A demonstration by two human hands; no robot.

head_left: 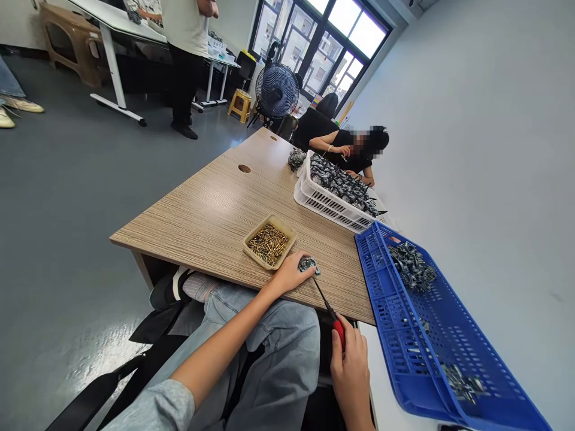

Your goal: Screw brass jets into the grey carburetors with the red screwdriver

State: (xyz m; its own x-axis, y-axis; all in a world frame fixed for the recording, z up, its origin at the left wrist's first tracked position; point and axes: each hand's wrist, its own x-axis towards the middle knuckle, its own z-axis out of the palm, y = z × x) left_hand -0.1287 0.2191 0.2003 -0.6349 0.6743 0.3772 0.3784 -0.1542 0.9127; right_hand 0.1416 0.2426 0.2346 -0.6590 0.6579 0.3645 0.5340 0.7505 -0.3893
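Note:
My left hand (293, 273) grips a small grey metal part (308, 264) against the wooden tabletop near its front edge. In my right hand (350, 358) is a screwdriver (338, 330) with a red and black handle, my fingers wrapped round it. Its dark shaft points up and left, the tip close to the grey part; whether they touch I cannot tell. Just beyond my left hand sits a beige plastic tub (291, 234) holding many brass-coloured screws (268, 243).
To the right stands a blue basket (381, 323) with metal parts in it. A white crate (332, 206) piled with dark grey parts is further back. Across the wooden table (202, 221) a person (345, 146) sits; another person (188, 54) stands behind. A fan (277, 91) stands past the far end.

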